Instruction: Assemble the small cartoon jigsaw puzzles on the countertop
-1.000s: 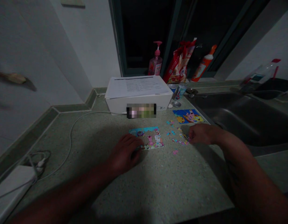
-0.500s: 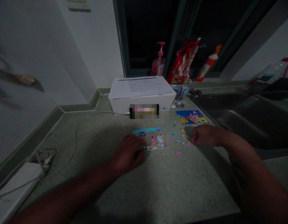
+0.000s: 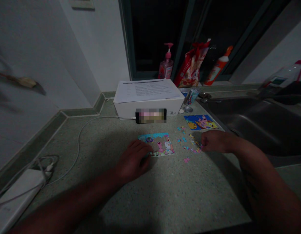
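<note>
My left hand (image 3: pixel 134 161) rests curled at the lower edge of a partly assembled cartoon jigsaw puzzle (image 3: pixel 156 144), its fingertips on the pieces. My right hand (image 3: pixel 215 141) sits at the right of a scatter of small loose puzzle pieces (image 3: pixel 189 143), its fingertips touching their edge. Whether either hand pinches a piece is hidden by the fingers. Farther back lies a blue and yellow cartoon picture card (image 3: pixel 200 122). One pink piece (image 3: pixel 186 160) lies apart, nearer me.
A white box (image 3: pixel 147 109) topped with printed paper stands behind the puzzle, with a pixelated patch (image 3: pixel 151 116) at its front. A white cable (image 3: pixel 78 146) runs along the speckled countertop (image 3: pixel 165 191). A steel sink (image 3: pixel 257 126) lies right; bottles and a red bag stand along the window.
The whole view has shifted slightly compared with a second ago. My right hand has moved a little closer to the loose pieces, and my left hand stays at the puzzle's lower edge.
</note>
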A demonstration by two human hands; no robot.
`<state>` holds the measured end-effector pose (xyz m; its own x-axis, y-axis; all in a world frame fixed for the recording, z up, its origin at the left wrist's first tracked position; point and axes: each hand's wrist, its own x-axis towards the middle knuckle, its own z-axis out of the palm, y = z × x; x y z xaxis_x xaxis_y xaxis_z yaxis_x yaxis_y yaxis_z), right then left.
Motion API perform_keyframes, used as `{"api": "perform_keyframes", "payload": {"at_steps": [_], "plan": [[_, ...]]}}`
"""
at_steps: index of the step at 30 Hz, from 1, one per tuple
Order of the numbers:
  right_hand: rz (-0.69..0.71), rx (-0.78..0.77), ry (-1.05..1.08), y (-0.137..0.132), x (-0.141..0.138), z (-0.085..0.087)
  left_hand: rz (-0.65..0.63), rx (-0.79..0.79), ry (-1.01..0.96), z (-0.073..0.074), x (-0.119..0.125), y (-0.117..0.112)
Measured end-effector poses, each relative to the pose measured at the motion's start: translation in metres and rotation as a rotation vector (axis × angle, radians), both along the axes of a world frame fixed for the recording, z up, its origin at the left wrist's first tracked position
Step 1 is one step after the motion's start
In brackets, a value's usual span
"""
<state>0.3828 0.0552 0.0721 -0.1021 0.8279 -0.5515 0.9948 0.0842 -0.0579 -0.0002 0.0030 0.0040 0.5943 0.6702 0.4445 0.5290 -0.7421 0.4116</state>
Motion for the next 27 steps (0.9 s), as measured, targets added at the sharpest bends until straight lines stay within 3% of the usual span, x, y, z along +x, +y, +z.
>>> {"api": "perform_keyframes", "payload": {"at_steps": [17,27], "plan": [[-0.007,0.025,0.008,-0.003,-0.005,0.012,0.022,-0.023,0.047,0.003,-0.001,-0.001],[0.112,0.025,0.185,-0.007,-0.023,0.009,0.02,-0.037,0.059,0.011,0.002,-0.002]]}}
